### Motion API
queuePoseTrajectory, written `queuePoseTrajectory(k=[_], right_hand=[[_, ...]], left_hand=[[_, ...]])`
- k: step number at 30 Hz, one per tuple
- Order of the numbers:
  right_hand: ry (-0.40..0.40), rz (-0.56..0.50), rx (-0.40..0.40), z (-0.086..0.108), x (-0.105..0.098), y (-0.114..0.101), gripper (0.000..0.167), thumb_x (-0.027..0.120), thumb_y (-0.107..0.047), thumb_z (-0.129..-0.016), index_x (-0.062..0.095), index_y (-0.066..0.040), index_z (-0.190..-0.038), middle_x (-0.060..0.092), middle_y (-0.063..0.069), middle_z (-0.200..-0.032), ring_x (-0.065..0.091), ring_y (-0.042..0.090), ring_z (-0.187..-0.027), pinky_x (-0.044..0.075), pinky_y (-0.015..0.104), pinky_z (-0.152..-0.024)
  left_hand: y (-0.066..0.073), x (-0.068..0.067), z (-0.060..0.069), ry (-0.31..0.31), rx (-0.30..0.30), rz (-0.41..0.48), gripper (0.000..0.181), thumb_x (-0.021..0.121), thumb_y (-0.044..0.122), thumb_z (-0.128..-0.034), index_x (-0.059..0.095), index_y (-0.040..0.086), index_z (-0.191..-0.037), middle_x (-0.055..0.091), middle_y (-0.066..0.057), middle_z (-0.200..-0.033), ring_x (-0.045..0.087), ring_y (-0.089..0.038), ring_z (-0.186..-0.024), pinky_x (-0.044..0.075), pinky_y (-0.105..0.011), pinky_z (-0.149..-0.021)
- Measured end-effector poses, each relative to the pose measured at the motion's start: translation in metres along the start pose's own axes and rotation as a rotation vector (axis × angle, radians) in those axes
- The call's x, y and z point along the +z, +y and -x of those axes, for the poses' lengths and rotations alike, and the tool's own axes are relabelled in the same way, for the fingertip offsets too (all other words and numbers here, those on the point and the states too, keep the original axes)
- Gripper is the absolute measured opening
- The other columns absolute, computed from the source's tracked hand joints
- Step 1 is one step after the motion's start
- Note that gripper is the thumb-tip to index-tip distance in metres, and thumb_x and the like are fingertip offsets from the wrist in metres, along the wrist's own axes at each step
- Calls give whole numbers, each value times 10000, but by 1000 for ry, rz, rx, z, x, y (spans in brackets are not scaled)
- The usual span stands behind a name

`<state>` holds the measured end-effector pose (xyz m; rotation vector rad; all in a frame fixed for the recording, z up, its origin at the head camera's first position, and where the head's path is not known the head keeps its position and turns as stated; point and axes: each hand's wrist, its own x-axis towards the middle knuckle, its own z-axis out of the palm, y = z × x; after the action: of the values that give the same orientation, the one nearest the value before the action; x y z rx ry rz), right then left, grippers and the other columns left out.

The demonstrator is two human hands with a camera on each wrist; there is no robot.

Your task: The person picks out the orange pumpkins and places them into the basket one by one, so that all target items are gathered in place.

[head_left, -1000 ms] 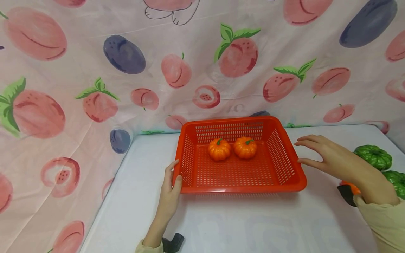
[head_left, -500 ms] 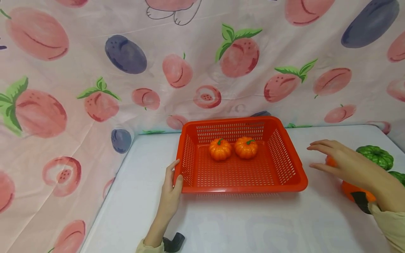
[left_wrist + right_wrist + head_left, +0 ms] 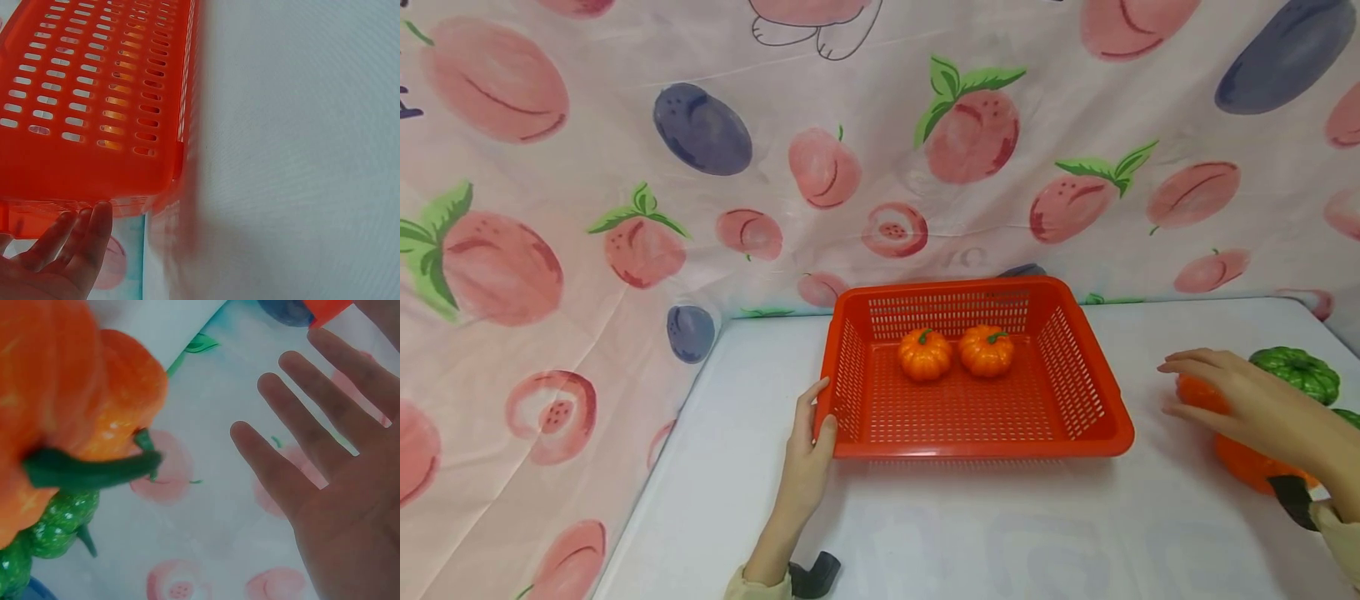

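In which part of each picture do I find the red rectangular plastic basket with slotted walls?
Head: the red slotted basket is just right of centre, below mid-height.
Left wrist: upper left, its slotted wall large.
Right wrist: only a red piece at the top right, probably its edge.
Shared landmark: pale fruit-printed cloth.

No text can be read — only cut-off dark strokes (image 3: 411, 112) on the fruit-print cloth (image 3: 880, 158).
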<state>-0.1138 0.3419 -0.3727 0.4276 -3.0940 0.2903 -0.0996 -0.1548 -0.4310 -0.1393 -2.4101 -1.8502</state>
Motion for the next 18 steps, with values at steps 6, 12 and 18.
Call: queuePoseTrajectory(k=[6, 12, 18], right_hand=[[-60, 27, 53, 4, 3, 8, 582, 823, -278, -796, 616, 41, -1236, 530, 332, -1259, 456, 497, -1127, 417, 718, -905], [-58, 33, 40, 9, 4, 16, 567, 857, -252, -744, 629, 52, -1165, 553, 329, -1190, 496, 488, -1050, 447, 706, -872], [-34, 38, 24, 16, 9, 20, 574, 875, -254, -719, 649, 50, -1149, 584, 305, -1160, 515, 459, -1023, 485, 673, -841]], left_hand=[[0, 0, 0, -3, 4, -5, 492, 436, 109, -1045, 339, 258, -1504, 438, -90, -1503, 529, -306, -1262, 518, -492, -987], [-1, 0, 0, -1, 13, -8, 495, 438, 105, -1044, 340, 259, -1505, 431, -86, -1509, 527, -310, -1263, 515, -497, -990], [-2, -1, -1, 5, 23, -5, 495, 442, 102, -1042, 346, 255, -1503, 431, -85, -1507, 530, -298, -1252, 523, -493, -980]])
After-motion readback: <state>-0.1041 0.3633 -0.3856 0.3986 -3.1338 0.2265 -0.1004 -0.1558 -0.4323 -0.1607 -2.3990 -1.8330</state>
